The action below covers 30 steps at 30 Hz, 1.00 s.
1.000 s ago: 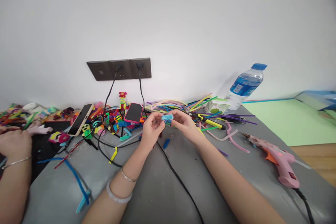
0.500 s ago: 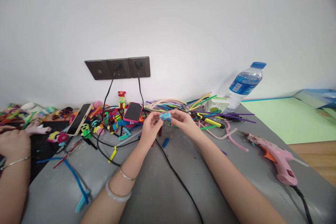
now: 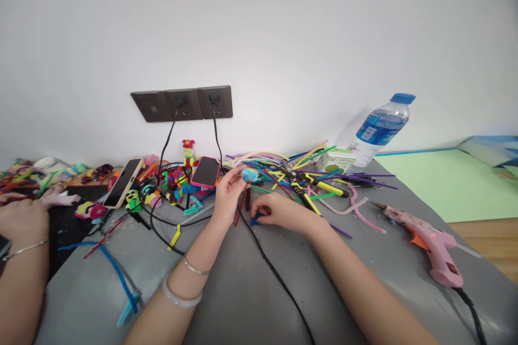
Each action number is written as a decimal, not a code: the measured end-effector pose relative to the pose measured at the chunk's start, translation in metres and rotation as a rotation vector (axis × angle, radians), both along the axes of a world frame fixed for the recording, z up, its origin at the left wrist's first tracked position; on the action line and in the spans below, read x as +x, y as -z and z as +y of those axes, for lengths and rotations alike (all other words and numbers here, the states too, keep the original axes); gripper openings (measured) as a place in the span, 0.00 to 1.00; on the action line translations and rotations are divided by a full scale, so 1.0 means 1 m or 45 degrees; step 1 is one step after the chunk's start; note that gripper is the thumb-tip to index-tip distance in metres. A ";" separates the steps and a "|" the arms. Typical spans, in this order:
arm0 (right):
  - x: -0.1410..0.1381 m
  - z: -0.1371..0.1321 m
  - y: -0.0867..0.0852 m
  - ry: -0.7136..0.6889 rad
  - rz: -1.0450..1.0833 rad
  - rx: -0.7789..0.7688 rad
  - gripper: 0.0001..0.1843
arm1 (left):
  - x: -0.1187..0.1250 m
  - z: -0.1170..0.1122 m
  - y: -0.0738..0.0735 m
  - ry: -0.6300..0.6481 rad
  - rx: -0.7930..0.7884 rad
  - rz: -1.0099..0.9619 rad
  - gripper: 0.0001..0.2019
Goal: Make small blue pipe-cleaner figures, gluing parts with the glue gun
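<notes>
My left hand (image 3: 229,192) pinches a light blue fuzzy pipe cleaner piece (image 3: 250,174), held a little above the table. Lower and to the right, my right hand (image 3: 275,210) is down at the tabletop, its thumb and fingers closed on a small dark blue fuzzy piece (image 3: 256,219). The fingers partly cover that piece. Behind my right hand lie yellow-and-black pliers (image 3: 303,190) among a heap of coloured pipe cleaners (image 3: 263,159).
A pink glue gun (image 3: 429,242) lies at the right, its cord trailing down. A bottle (image 3: 382,126) leans near a small box (image 3: 335,161). Phones (image 3: 205,172), black cables (image 3: 267,264) and small fuzzy figures (image 3: 188,152) lie around. Another person's hand (image 3: 24,223) is at far left.
My right hand has let go of the light blue piece and dropped to the dark blue piece on the table. The left hand keeps the light blue piece, shifted slightly left and up.
</notes>
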State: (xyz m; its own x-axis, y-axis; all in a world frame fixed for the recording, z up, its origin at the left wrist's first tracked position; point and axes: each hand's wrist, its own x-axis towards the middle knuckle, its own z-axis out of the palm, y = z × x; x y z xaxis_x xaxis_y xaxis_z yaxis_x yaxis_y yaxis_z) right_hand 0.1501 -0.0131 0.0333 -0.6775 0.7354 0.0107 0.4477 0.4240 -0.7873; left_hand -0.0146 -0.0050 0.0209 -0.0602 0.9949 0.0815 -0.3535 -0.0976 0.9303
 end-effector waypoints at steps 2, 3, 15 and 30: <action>0.001 0.002 0.002 0.036 0.005 -0.021 0.09 | 0.001 0.000 -0.001 0.009 -0.003 -0.001 0.20; 0.004 0.004 0.002 0.055 0.027 -0.047 0.08 | 0.001 0.000 -0.001 0.011 0.001 -0.018 0.21; 0.019 0.020 -0.007 0.633 0.817 -0.575 0.23 | 0.004 -0.001 0.003 0.131 -0.027 -0.018 0.17; 0.015 0.019 -0.005 0.575 0.738 -0.509 0.21 | 0.005 -0.001 0.008 0.156 -0.006 0.065 0.16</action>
